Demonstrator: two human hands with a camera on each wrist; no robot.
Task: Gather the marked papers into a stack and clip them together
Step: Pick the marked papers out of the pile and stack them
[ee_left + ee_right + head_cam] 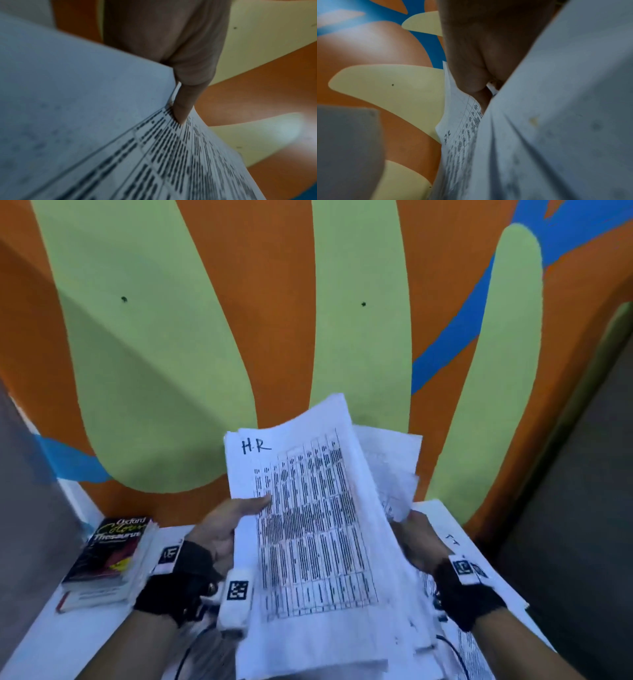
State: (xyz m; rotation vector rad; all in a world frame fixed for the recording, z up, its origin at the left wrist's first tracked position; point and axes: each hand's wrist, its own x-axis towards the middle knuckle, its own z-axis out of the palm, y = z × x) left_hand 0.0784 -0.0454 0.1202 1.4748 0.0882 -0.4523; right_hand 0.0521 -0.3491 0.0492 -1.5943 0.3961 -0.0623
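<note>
A sheaf of printed table sheets (308, 529) is held up over the table, its front page marked "HR" by hand. My left hand (236, 515) grips the sheaf's left edge, thumb on the printed face. In the left wrist view the thumb (183, 108) presses on the printed page (171, 155). My right hand (414, 539) holds the right side from behind, where looser sheets (394, 467) fan out. In the right wrist view the fingers (471, 67) pinch the papers (556, 121). No clip shows.
A black Oxford thesaurus (109, 559) lies on the white table (68, 642) at the left. More printed sheets (455, 542) lie on the table at the right under my right hand. An orange, green and blue painted wall (308, 302) stands close behind.
</note>
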